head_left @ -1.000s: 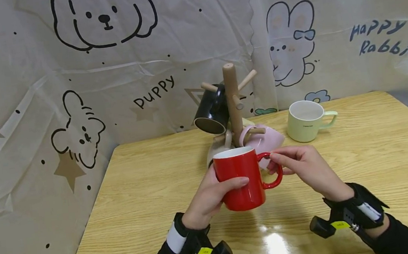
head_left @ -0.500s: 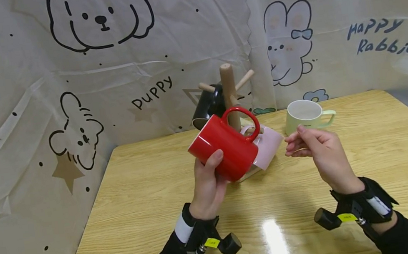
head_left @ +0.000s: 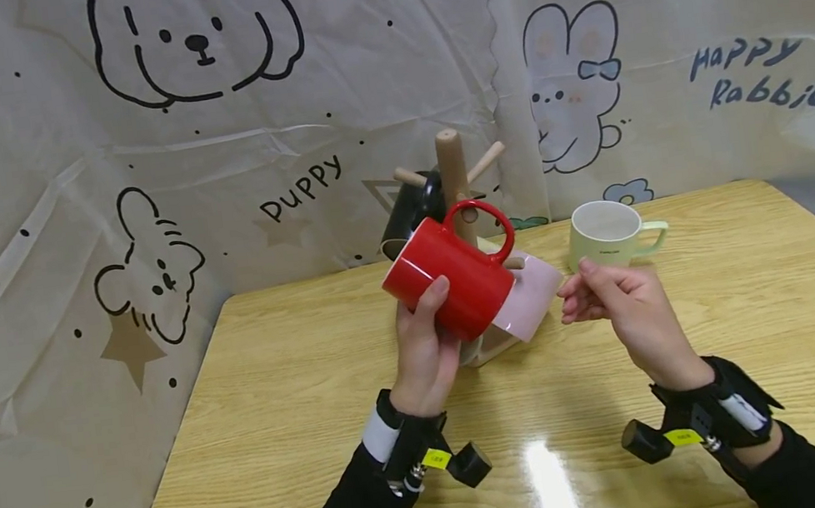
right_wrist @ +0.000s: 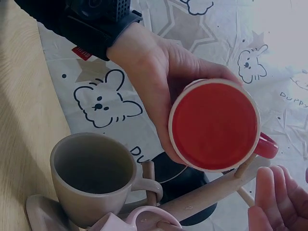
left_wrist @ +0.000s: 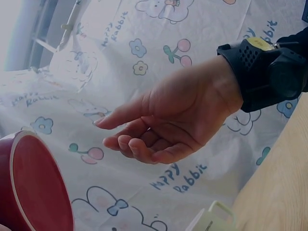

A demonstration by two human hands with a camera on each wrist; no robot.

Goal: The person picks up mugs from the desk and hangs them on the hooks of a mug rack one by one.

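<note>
My left hand [head_left: 428,352] grips a red mug [head_left: 448,279] by its body, thumb across the near side. The mug is tilted, mouth toward the upper left, handle up and right in front of the wooden mug rack [head_left: 450,148]. In the right wrist view its red base [right_wrist: 214,126] faces the camera. Right of the mug hovers my right hand [head_left: 628,308], fingers loosely bent and holding nothing, apart from the mug. On the rack hang a black mug [head_left: 406,208], a pink mug [head_left: 533,294] and a grey-beige mug [right_wrist: 94,175], the last mostly hidden in the head view.
A pale green mug [head_left: 605,231] stands upright on the wooden table [head_left: 282,411], behind my right hand. The rack has bare pegs [head_left: 487,161] near its top. A printed cloth [head_left: 355,59] hangs behind the table.
My left hand has turned the red mug from upright to tilted, handle upward, and raised it toward the rack. My right hand has let go of the handle and moved slightly right.
</note>
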